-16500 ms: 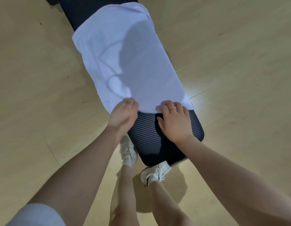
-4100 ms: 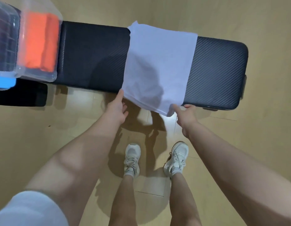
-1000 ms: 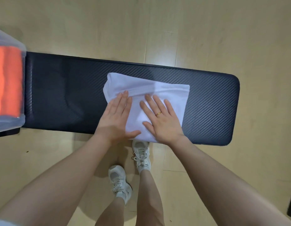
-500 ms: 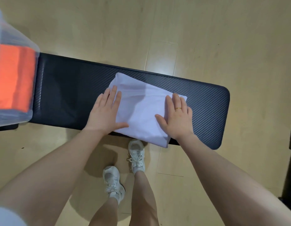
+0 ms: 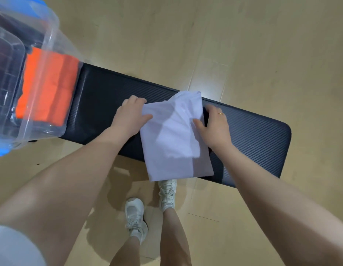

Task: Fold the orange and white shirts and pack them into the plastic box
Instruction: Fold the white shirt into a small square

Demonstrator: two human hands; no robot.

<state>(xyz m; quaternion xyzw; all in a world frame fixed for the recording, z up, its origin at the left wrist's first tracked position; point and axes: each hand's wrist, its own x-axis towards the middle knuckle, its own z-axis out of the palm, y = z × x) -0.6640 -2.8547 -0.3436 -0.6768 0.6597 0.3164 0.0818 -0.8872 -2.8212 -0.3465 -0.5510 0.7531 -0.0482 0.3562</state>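
The folded white shirt (image 5: 174, 139) lies across the black padded bench (image 5: 253, 135), its near edge hanging over the bench's front. My left hand (image 5: 130, 116) grips the shirt's left side, thumb on top and fingers curled under the edge. At the shirt's right side my right hand (image 5: 214, 125) holds on the same way, thumb on the cloth, and the far end of the shirt is lifting. The folded orange shirt (image 5: 45, 89) sits inside the clear plastic box (image 5: 49, 39) with blue clips at the bench's left end.
The bench stands on a light wooden floor (image 5: 243, 45). My legs and white sneakers (image 5: 136, 215) are right in front of it. The box has a clear lid part (image 5: 7, 60) at the far left.
My hands have gone from pressing flat on the white shirt to gripping its two sides, and the shirt's far end has come up. The view has swung left toward the box.
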